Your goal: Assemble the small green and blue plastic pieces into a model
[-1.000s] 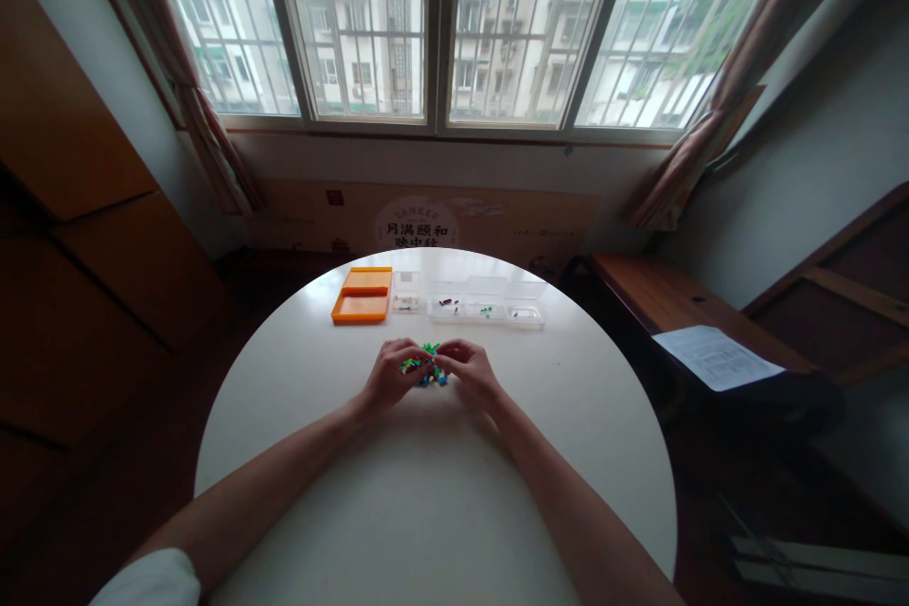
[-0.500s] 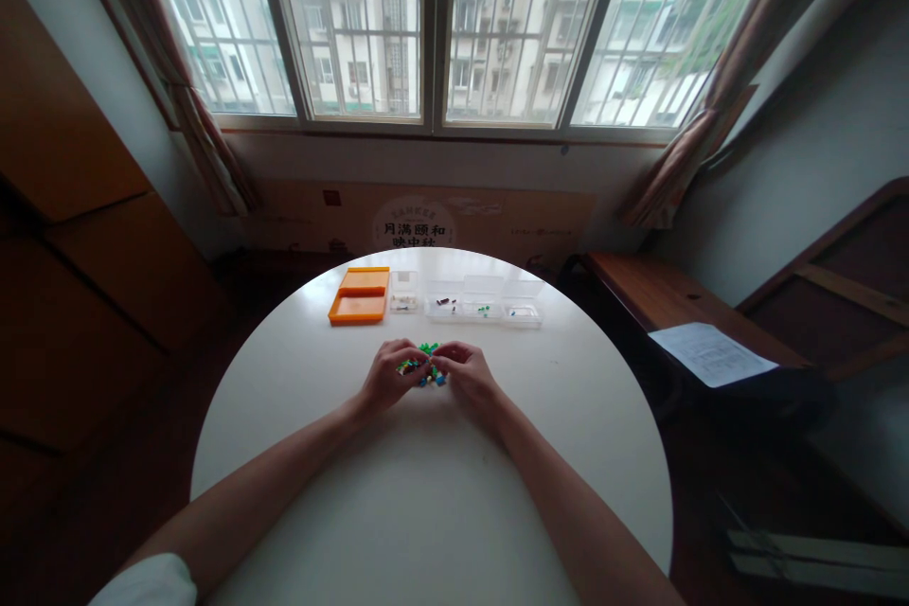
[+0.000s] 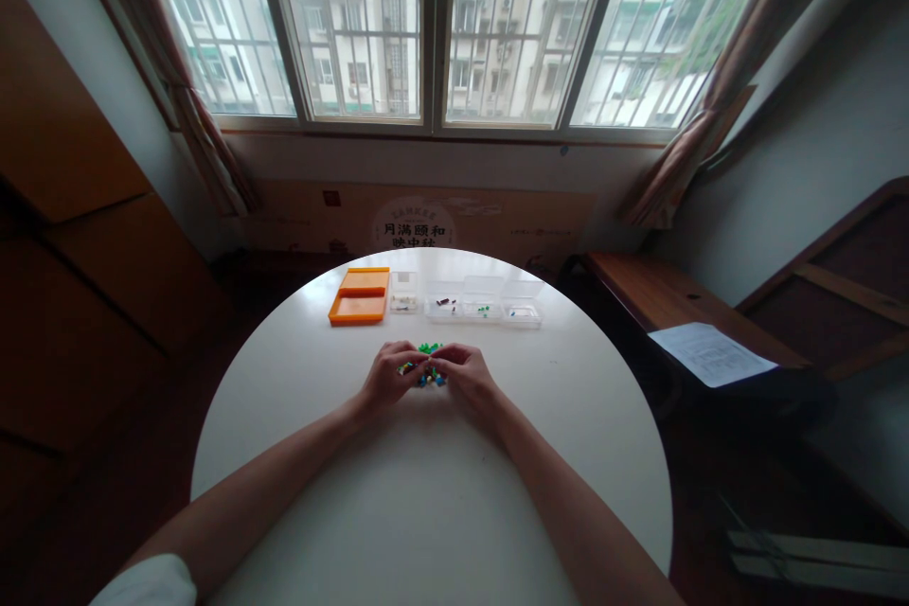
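Centrally, between left hand (image 3: 389, 375) and right hand (image 3: 467, 373), colourful pieces (image 3: 430, 378); fingers curled, grip unclear, nearer table's (image 3: 426, 492) far edge.

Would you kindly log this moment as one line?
left hand, right hand: fingertips close together at small coloured pieces | held item: unclear | orange tray: beyond hands

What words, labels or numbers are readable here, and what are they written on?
"月满颐和": brown panel below the window.
"映中秋": same panel, directly under that, its bottom edge cut off by the table.
Small print elsewhere on the panel: too blurred to read.
Printed lines on the white sheet at right: too small to read.
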A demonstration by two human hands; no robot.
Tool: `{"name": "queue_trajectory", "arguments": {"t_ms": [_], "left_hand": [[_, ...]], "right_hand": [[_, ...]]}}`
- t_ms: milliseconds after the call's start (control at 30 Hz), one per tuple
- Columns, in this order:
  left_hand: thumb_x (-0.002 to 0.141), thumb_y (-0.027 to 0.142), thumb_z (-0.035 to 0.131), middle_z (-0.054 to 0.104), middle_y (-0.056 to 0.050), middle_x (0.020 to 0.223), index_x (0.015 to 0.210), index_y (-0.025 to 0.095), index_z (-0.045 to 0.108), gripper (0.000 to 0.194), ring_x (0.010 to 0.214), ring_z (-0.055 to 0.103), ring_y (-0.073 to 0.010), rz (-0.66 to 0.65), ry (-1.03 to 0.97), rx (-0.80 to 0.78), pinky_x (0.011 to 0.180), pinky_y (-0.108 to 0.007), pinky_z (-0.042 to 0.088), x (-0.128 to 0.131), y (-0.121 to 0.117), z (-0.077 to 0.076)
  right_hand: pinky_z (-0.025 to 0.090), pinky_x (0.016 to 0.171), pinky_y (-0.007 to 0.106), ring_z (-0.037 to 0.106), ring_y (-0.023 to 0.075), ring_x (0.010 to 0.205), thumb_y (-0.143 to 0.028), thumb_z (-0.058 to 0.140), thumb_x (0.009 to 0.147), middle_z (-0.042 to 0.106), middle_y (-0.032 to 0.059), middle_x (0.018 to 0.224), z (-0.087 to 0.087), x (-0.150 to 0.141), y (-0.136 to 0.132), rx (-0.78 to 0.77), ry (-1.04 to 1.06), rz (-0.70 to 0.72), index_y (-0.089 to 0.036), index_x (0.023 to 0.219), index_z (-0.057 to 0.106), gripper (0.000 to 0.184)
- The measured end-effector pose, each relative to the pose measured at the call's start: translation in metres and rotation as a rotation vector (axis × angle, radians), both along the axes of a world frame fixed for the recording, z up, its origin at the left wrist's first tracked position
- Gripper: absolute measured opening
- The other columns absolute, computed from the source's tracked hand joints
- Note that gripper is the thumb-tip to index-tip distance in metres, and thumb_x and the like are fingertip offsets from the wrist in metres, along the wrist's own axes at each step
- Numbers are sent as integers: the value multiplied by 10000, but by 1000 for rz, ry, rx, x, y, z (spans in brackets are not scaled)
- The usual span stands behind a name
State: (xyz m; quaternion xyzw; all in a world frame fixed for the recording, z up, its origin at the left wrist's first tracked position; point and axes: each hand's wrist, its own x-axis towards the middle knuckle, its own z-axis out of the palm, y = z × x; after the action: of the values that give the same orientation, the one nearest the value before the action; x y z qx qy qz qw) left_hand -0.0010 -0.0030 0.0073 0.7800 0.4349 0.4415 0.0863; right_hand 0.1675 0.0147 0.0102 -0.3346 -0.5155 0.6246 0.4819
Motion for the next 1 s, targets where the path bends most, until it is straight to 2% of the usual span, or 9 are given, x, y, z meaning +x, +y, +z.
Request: {"name": "queue_trajectory", "arguments": {"t_ms": [133, 800, 1000], "left_hand": [[796, 257, 608, 645, -25, 725, 828, 205, 706, 115, 684, 576, -128, 3, 5, -3, 704, -280, 416, -1, 2, -3], [787, 280, 613, 635, -31, 692, 759, 183, 705, 137, 663, 574, -129, 0, -35, -27, 680, -270, 433, 0, -2, 3], [781, 243, 611, 635, -36, 705, 767, 178, 704, 115, 680, 573, -136, 21, -32, -34, 680, -270, 437, 1, -3, 4]], "right_hand": [[439, 569, 265, 571, 125, 549, -293, 780, 534, 659, 28, 612, 0, 0, 1, -8, -9, -10, -139, 678, 694, 228], [413, 528, 256, 547, 123, 542, -377, 761, 565, 658, 47, 632, -1, 1, -1, 45, -75, 11, -133, 719, 703, 295], [419, 524, 246, 543, 116, 535, -349, 761, 562, 652, 42, 616, -1, 0, 0, 37, -64, 8, -130, 705, 699, 269]]}}
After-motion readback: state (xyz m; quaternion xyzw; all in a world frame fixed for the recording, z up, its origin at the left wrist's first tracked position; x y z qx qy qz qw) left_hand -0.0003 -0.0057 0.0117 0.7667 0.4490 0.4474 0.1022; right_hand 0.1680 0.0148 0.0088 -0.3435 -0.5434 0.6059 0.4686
